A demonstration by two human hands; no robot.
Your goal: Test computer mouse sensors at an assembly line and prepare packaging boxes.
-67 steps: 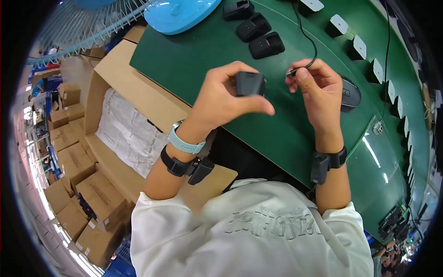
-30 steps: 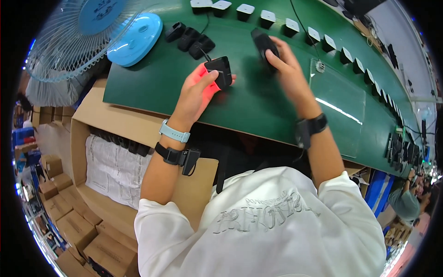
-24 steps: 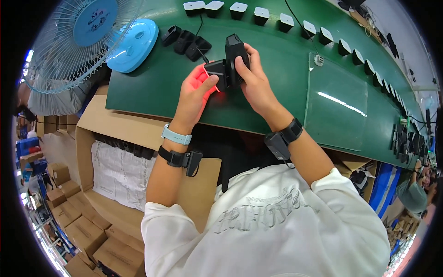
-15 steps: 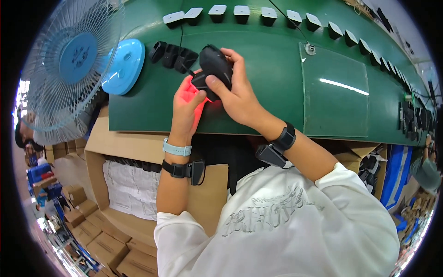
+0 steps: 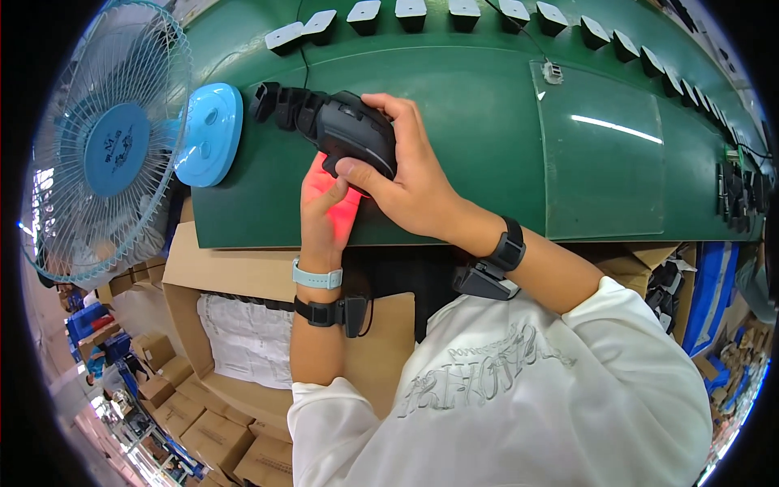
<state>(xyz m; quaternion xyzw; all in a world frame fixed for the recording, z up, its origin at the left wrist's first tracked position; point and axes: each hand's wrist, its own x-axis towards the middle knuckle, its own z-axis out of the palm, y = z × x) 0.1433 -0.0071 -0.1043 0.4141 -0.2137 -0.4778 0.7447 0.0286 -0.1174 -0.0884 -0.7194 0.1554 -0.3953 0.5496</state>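
A rounded black handheld device (image 5: 354, 130) with a red glow beneath it is in my hands, above the near part of the green table. My right hand (image 5: 410, 174) grips its right side, thumb across the near end and fingers around the far edge. My left hand (image 5: 326, 203) is under the near left end, its palm lit red. The left thumb reaches the device's lower edge, while the other left fingers are mostly hidden behind it. Beside the device's left end stand several small black blocks (image 5: 286, 107), partly covered by it.
A blue fan (image 5: 118, 150) on a blue base (image 5: 211, 134) occupies the left. Several black pieces with white tops (image 5: 410, 10) line the far side of the green table (image 5: 454, 97). A clear sheet (image 5: 600, 162) lies at right. An open carton (image 5: 219, 264) sits below the table edge.
The black device has turned so its length runs more sideways, and it has shifted left, covering part of the black blocks. More of my red-lit left palm shows. The head view has shifted slightly.
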